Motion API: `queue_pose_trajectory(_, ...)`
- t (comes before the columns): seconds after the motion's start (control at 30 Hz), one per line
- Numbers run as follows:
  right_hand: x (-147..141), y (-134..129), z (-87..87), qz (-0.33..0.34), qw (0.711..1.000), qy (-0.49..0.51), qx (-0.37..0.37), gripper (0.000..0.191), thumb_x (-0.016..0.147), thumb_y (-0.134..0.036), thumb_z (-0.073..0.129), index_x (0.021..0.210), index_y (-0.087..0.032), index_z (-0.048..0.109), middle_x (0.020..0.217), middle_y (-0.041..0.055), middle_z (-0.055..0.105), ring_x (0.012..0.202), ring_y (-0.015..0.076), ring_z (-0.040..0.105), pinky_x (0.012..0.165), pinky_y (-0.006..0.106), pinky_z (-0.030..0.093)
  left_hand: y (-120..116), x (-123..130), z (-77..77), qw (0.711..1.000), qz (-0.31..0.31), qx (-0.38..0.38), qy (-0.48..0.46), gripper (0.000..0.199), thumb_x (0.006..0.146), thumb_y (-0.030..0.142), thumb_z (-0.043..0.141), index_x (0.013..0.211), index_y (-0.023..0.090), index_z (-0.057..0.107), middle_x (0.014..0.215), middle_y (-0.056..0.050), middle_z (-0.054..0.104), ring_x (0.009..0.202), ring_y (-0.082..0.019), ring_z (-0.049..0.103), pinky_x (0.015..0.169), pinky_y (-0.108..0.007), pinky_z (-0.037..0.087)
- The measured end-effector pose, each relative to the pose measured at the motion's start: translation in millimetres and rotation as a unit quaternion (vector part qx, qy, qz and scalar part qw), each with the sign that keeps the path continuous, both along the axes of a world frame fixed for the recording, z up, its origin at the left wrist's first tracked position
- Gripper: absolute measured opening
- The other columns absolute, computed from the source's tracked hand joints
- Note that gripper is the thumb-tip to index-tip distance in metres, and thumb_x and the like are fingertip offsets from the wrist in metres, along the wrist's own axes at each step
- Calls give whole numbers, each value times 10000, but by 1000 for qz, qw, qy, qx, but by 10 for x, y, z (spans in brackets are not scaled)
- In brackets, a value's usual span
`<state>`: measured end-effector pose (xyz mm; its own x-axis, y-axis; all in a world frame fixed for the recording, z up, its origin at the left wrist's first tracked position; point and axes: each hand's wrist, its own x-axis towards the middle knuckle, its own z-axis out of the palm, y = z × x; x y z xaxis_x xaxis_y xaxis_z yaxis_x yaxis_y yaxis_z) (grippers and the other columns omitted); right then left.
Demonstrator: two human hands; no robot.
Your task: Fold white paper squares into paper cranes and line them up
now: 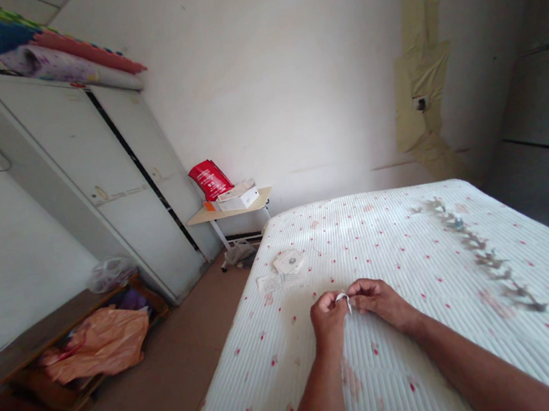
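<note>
Above the mattress, the left hand and right hand nearly meet, wrists angled inward. Both pinch a white strip.

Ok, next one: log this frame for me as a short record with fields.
Left hand: pinching a small white piece
Right hand: at the same piece, grip unclear
Surface: mattress, white with red spots
Mattress, left: white papers
Mattress, right: row of small items, too blurred to name
Beyond: low table with red bag and white box
Far left: grey cabinet
</note>
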<state>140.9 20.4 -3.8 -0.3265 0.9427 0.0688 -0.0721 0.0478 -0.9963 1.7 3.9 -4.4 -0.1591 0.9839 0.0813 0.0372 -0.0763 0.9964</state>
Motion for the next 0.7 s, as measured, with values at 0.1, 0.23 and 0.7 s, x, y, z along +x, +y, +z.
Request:
queue_pose_trajectory(0.1, 9, 6, 11, 7, 1000, -1, -4, 237, 657, -373, 697, 735, -163, 619, 599, -41, 556, 514, 74, 429, 524, 220, 318, 7, 3, -8, 1000, 2, -4, 3, 194, 603, 260, 544, 696, 127, 651, 534, 32, 542, 498, -84, 434, 493, -183, 317)
queue_pose_trajectory(0.23, 45, 9, 40, 37, 999, 12, -14, 253, 648, -365, 705, 780, -157, 644, 636, -26, 589, 532, 78, 453, 548, 226, 337, 8, 3, -9, 1000, -1, -7, 9, 218, 596, 241, 539, 726, 119, 664, 529, 34, 536, 484, -82, 427, 487, -185, 318)
queue_pose_trajectory(0.7, 67, 12, 48, 23, 1000, 0, -12, 251, 624, -369, 720, 701, -158, 609, 569, -48, 547, 511, 72, 430, 522, 218, 317, 16, -11, -27, 995, -58, 19, 76, 150, 612, 251, 497, 540, 137, 565, 482, 44, 449, 488, -78, 382, 476, -179, 273)
